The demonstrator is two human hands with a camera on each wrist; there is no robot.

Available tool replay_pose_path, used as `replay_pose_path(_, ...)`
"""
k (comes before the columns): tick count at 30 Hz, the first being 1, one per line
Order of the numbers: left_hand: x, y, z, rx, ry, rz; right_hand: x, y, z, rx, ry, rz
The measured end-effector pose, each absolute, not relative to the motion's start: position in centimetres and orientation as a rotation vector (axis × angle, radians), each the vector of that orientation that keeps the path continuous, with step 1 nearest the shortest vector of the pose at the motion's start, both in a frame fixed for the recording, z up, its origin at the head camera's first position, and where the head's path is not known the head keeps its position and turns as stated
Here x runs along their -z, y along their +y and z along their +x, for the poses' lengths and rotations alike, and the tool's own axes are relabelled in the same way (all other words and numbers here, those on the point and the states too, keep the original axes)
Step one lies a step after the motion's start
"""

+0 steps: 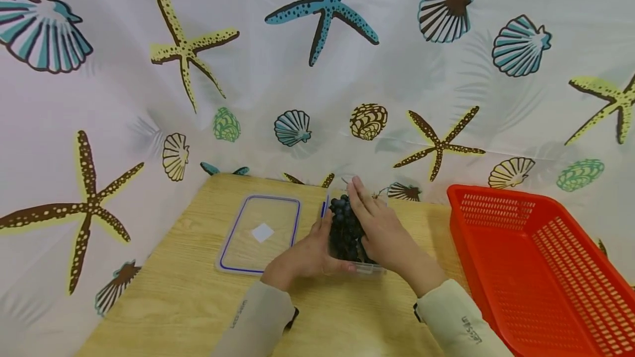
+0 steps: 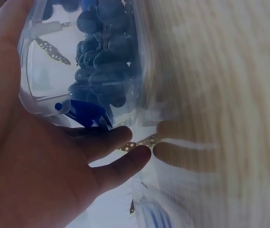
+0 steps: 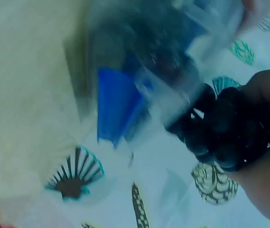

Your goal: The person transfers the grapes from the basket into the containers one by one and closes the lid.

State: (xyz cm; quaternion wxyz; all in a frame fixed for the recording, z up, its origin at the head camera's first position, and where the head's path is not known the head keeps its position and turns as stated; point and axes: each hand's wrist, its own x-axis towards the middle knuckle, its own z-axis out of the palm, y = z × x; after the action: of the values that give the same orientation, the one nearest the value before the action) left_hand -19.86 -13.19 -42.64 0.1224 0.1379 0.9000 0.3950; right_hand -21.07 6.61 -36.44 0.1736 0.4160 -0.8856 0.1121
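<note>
A clear plastic container [image 1: 368, 269] with blue latches stands on the table, holding a bunch of dark grapes [image 1: 342, 236]. My left hand [image 1: 310, 249] holds its near left corner, thumb along the near side. In the left wrist view, two left fingers [image 2: 120, 166] stretch past a blue latch [image 2: 85, 113], and grapes show through the wall. My right hand [image 1: 384, 230] lies over the right side of the bunch, fingers pointing away. Dark grapes [image 3: 225, 126] sit between its thumb and palm in the right wrist view, beside the blurred container.
A clear lid [image 1: 243, 252] with a blue seal and a white label [image 1: 262, 232] lies on the wooden table [image 1: 163, 291], left of the container. On the right stands a red plastic basket [image 1: 521, 274]. A cloth with shells and starfish [image 1: 327, 87] hangs behind.
</note>
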Motion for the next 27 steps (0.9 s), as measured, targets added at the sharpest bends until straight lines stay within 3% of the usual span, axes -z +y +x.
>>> replay_pose_path(5, 43.0, -13.4, -19.7, -1.177, 2.603, 0.42, 38.7, 5.5, -20.5, -0.619, -2.704, 1.231)
replay_pose_path(11, 43.0, -13.7, -19.5, -1.194, 2.57, 0.416, 40.3, 5.4, -20.1, -1.02, -2.911, 1.101)
replay_pose_path(27, 42.7, -13.9, -19.7, -1.202, 2.553, 0.392, 39.8, 3.6, -19.3, -0.576, -2.963, 0.769)
